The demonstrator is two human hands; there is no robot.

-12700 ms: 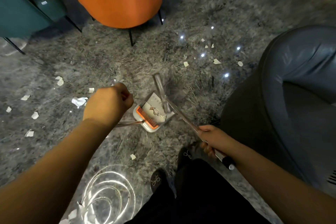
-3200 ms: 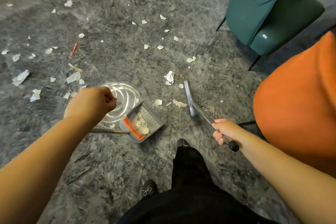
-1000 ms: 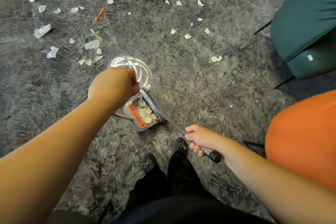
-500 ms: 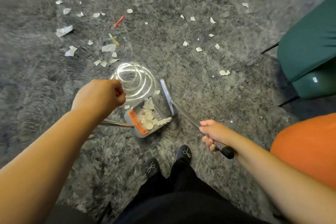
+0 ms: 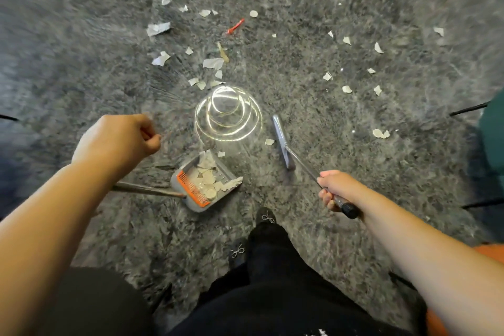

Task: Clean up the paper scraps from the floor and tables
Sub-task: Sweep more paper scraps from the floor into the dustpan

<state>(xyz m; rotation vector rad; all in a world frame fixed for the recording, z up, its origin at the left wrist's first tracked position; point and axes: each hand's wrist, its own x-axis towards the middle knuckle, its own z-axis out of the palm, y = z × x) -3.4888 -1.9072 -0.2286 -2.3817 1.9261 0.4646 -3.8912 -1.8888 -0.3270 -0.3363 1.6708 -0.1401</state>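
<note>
Gripping: a thin broom handle (image 5: 305, 169) is clasped by the right hand (image 5: 336, 189), fingers curled round it, at centre right.
Left hand (image 5: 120, 142): closed in a fist at centre left over the dustpan's long handle (image 5: 148, 190); the grip itself is hidden.
Dustpan (image 5: 206, 185): grey with an orange comb, set at lower centre between both hands.
Broom head (image 5: 281, 140): laid on the floor just right of the dustpan, apart from it.
Paper scraps (image 5: 212, 63): small, white, torn; scattered across the upper frame, some heaped inside the dustpan.
Surroundings: grey mottled floor (image 5: 313, 106), red scrap (image 5: 235, 27) at upper centre, black shoes (image 5: 266, 217) below.
</note>
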